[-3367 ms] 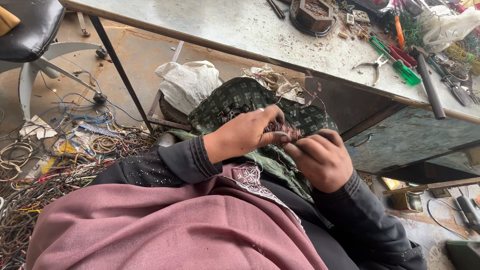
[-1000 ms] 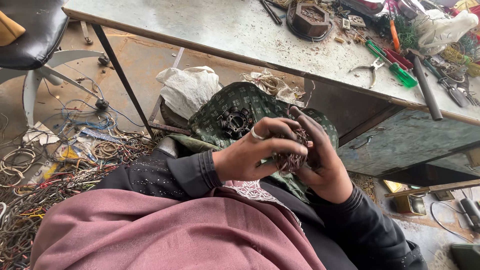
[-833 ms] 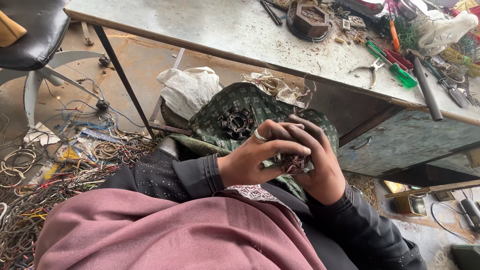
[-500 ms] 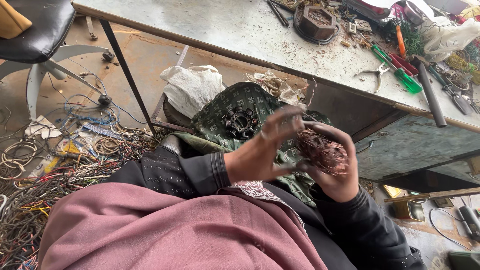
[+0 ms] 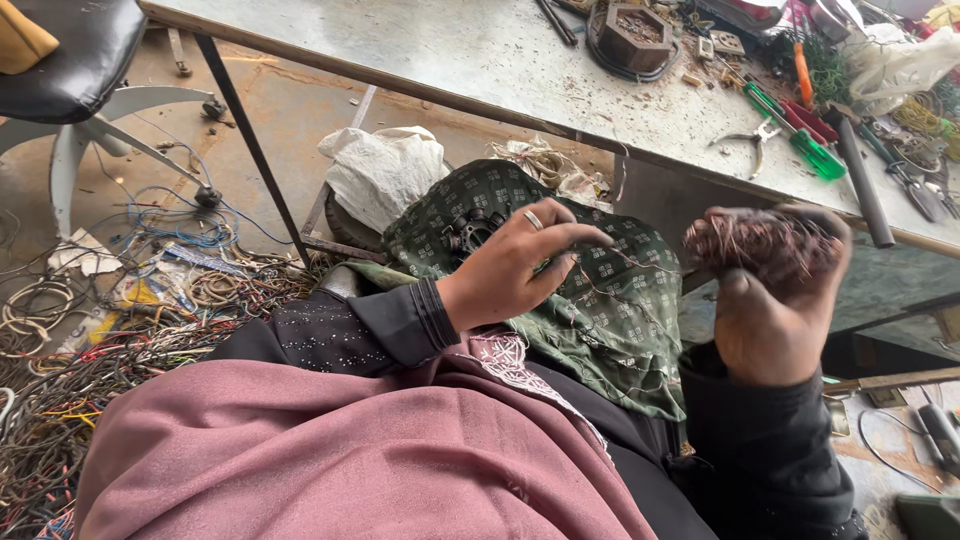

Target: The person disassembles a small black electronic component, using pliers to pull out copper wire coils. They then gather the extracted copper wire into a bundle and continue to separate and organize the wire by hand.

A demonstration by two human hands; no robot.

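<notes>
My right hand (image 5: pixel 775 310) is raised at the right and grips a tangled bundle of thin copper wire (image 5: pixel 760 240). My left hand (image 5: pixel 515 265), a ring on one finger, hovers over a green patterned cloth (image 5: pixel 610 310) on my lap, fingers loosely spread; fine wire strands trail by its fingertips and I cannot tell whether it pinches one. A dark round metal part (image 5: pixel 468 230) lies on the cloth just left of that hand. A pink shawl (image 5: pixel 340 460) covers my lap.
A grey worktable (image 5: pixel 480 50) runs across the top, carrying a dark metal housing (image 5: pixel 632 30), pliers (image 5: pixel 755 140), screwdrivers (image 5: pixel 800 135) and a black rod (image 5: pixel 862 180). A white bag (image 5: pixel 385 170) lies under it. Scrap wires (image 5: pixel 110 320) litter the floor at left, beside a chair base (image 5: pixel 80 130).
My hands, joined over the wire bundle, have separated. The right hand has lifted the bundle up and to the right; the left hand has let go and stays over the cloth.
</notes>
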